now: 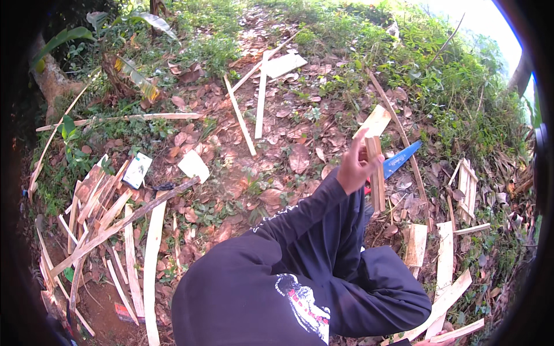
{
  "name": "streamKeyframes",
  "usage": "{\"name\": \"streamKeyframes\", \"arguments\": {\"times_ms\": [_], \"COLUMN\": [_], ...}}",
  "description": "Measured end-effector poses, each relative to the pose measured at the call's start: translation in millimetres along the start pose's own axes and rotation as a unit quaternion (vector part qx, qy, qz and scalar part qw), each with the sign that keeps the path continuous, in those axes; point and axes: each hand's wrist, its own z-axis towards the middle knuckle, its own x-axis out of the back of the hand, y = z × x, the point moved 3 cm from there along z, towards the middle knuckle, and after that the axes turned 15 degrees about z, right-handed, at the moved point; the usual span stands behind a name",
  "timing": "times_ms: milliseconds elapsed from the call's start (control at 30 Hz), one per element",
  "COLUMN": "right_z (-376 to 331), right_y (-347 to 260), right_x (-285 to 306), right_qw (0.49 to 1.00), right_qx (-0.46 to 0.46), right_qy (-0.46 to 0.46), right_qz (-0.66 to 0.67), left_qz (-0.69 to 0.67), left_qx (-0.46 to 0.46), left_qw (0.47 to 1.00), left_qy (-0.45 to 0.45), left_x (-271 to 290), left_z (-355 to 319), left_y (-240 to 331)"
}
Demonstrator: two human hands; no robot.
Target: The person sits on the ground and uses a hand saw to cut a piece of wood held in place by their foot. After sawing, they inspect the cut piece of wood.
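My left hand (353, 167), at the end of a dark sleeve, is closed around a short wooden piece (376, 179) held upright above my bent knee. Behind that piece lies a handsaw (402, 160) with a blue blade; a bit of red shows at its near end. A pale board (375, 120) is just beyond my fingers. At the lower right edge, only part of my right hand (441, 341) shows, closed on a thin wooden strip (466, 330); the rest of that hand is cut off by the frame.
Split wood (95, 196) is heaped at the left, with a long stick (124, 226) across it. A white and blue packet (137, 170) lies beside the heap. More boards (445, 254) lie at the right. Leaf litter (277, 184) covers the ground; bushes (461, 86) stand beyond.
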Motion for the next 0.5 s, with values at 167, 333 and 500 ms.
{"name": "streamKeyframes", "arguments": {"times_ms": [167, 333, 500], "right_z": [-22, -101, -158], "right_y": [-26, 67, 150], "right_x": [-98, -207, -218], "right_qw": [0.986, 0.927, 0.885], "right_qx": [-0.013, -0.17, -0.285], "right_qy": [-0.098, -0.261, -0.34], "right_qz": [0.135, 0.209, 0.144], "left_qz": [0.099, 0.111, 0.129], "left_qx": [-0.153, -0.047, 0.005], "left_qw": [0.975, 0.943, 0.95], "left_qy": [-0.127, -0.31, -0.286], "left_x": [-121, -200, -196], "left_z": [-6, -26, -62], "left_y": [-30, -79, -141]}}
